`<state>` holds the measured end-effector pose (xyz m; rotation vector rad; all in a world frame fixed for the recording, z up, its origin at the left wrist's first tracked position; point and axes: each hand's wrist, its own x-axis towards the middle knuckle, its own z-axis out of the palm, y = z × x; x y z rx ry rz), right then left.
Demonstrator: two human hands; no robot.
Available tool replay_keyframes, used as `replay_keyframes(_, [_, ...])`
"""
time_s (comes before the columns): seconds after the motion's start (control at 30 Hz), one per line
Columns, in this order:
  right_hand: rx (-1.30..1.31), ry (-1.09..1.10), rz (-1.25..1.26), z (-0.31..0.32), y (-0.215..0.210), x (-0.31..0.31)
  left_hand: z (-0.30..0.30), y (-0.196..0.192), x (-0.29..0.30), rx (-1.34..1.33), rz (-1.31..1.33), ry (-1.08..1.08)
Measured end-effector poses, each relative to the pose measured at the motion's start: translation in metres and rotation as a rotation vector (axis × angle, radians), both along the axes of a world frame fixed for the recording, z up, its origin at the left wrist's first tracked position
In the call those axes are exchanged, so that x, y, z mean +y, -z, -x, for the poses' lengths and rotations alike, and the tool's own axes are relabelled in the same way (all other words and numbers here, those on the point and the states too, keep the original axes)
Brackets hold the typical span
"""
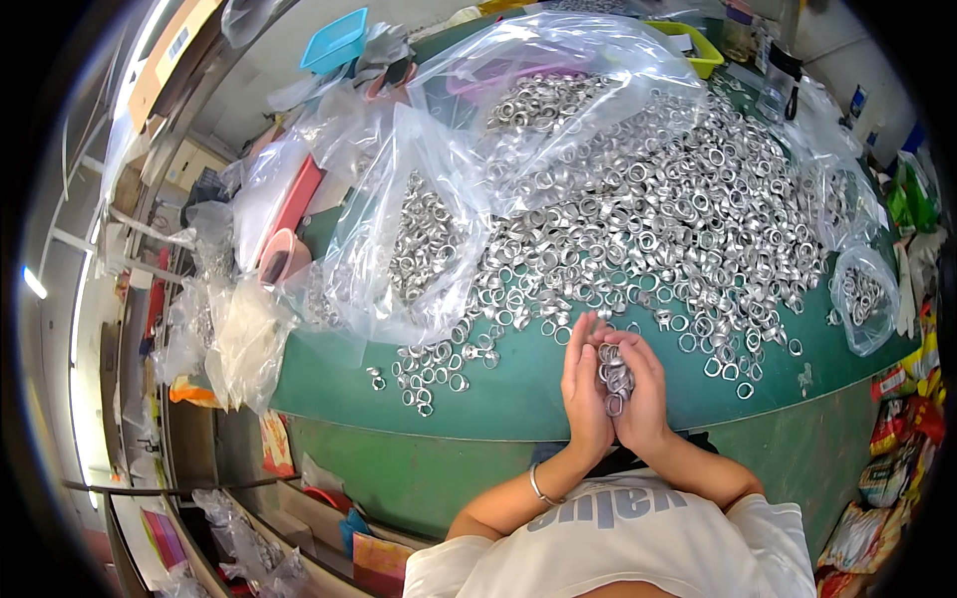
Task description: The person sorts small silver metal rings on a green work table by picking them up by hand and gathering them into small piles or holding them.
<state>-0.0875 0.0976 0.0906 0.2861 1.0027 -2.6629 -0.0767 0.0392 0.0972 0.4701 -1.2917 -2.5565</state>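
My left hand and my right hand are cupped together over the near edge of the green table. Between the palms sits a small clump of silver metal rings. Both hands close around that clump. Just beyond my fingertips spreads a large heap of the same silver rings, covering much of the table. A thin bracelet is on my left wrist.
Clear plastic bags holding more rings lie at the heap's left and rear, with smaller bags at the right. A blue tray, a yellow-green tray, and a pink tray lie at the back. Boxes and packets crowd the floor.
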Motion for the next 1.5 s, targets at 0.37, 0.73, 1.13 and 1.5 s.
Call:
replay_keyframes(0.37, [0.818,0.131,-0.793,-0.003,-0.01,-0.005,0.001,0.031,-0.028,-0.187,-1.044,0.206])
replay_keyframes(0.73, [0.315,-0.043,-0.355,0.001,0.011,0.006,0.006,0.032,-0.058,-0.209,-0.983,0.089])
replay_keyframes(1.13, [0.146,-0.095,-0.139,-0.001,0.012,0.005,0.012,0.011,-0.063,-0.126,-0.943,0.039])
replay_keyframes(1.5, [0.143,0.017,-0.138,0.005,0.026,0.012,0.023,0.013,-0.053,-0.226,-0.929,0.179])
